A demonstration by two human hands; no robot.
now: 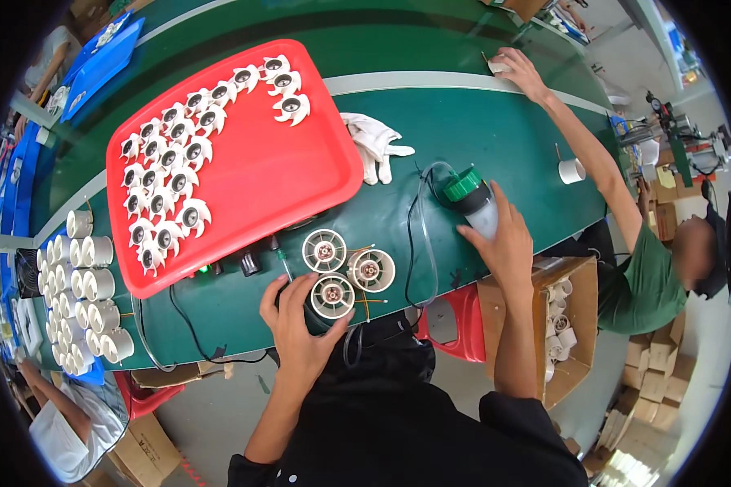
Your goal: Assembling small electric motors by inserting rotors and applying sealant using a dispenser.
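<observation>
My left hand (299, 325) curves its thumb and fingers around the side of a white round fan housing (332, 295) with a copper-coloured centre. Two similar housings, an upper one (324, 251) and a right one (371, 270), stand against it, with thin wires sticking out at the right. My right hand (508, 247) grips a translucent bottle (483, 219) with a green cap (463, 185); it tilts up to the left, and clear tubing runs from the cap. A thin dispensing needle (283, 258) lies beside my left fingers.
A red tray (252, 195) holds rows of white impellers (170, 158). Many white cylinders (97, 284) are stacked at left. White gloves (374, 146) lie behind the housings. A co-worker's hand (521, 71) reaches over at right, near a white cup-shaped part (571, 170). A cardboard box (585, 341) holds more parts.
</observation>
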